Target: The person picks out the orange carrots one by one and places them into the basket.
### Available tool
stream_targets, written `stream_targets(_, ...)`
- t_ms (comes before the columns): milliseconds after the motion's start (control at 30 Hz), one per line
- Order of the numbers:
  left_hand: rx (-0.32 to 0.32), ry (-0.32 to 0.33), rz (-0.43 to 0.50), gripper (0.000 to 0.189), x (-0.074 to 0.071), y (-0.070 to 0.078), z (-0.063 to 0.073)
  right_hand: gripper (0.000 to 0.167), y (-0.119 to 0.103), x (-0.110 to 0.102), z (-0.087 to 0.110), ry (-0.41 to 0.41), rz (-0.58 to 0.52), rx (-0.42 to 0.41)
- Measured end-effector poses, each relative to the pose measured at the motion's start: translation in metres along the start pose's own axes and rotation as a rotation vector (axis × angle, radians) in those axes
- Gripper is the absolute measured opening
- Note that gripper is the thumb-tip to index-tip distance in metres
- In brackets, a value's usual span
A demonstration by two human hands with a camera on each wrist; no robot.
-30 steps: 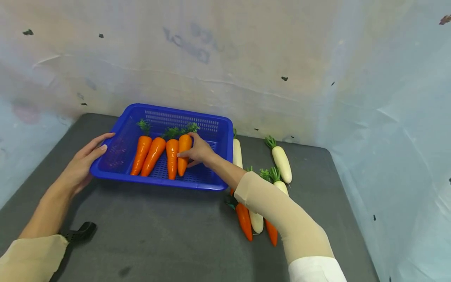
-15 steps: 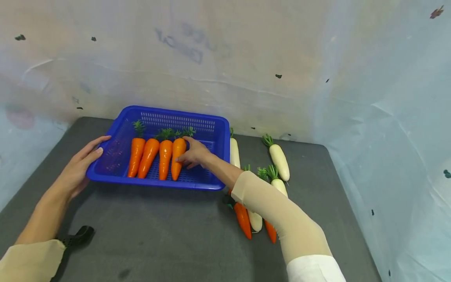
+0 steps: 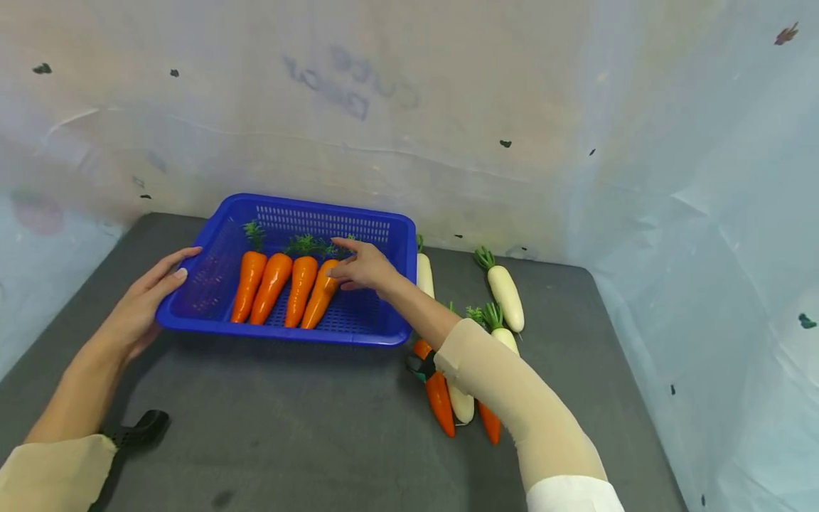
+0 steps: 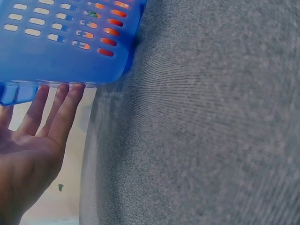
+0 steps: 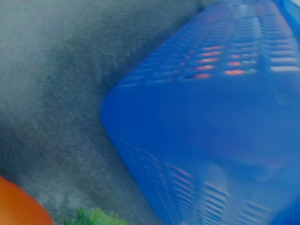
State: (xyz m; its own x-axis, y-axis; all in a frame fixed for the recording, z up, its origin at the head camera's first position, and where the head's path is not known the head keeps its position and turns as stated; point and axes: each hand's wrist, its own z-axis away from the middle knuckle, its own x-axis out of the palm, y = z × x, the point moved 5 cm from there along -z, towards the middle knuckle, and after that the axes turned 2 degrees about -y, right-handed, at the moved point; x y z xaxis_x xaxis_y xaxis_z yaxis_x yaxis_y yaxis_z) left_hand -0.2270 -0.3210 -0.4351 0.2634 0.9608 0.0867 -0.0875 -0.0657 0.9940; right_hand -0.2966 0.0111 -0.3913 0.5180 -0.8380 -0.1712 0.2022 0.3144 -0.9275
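A blue plastic basket [image 3: 281, 334] with slotted walls sits toward the back left of the grey table. Several orange carrots with green tops lie side by side in it. My left hand [image 3: 143, 299] grips the basket's left rim, thumb on top; in the left wrist view its fingers [image 4: 65, 112] reach the rim from below. Over the basket's right half is my right hand [image 3: 367, 267], fingers loosely extended, its fingertips by the top of the rightmost carrot [image 3: 318, 302], which leans to the left. The right wrist view shows the basket's outer wall [image 5: 187, 108], not the hand.
Right of the basket, partly under my right forearm, lie white radishes [image 3: 505, 295] and more carrots [image 3: 440, 402]. A sheet-covered wall [image 3: 448, 107] rises behind the grey table [image 3: 288, 427]; another stands along the right.
My right hand has released the rightmost carrot and drawn back slightly to the right. That carrot's tip has swung left toward its neighbour. My left hand stays on the rim.
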Motion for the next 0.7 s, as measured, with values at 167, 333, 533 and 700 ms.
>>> stream_targets(167,-0.016,0.011,-0.012,0.050,-0.001,0.001,0.000,0.062,-0.008,-0.010,0.011,-0.024,-0.025,-0.069)
stream_targets(333,-0.071,-0.018,-0.031,0.051,-0.004,0.004,-0.002,0.053,-0.013,-0.022,0.025,-0.067,-0.039,-0.145)
stream_targets(533,-0.141,0.010,-0.065,0.051,-0.005,0.009,-0.001,0.055,-0.010,-0.037,0.043,-0.115,-0.041,-0.212)
stream_targets(700,-0.123,0.065,-0.065,0.047,0.005,0.010,0.000,0.053,-0.006,-0.058,0.065,-0.124,-0.029,-0.278)
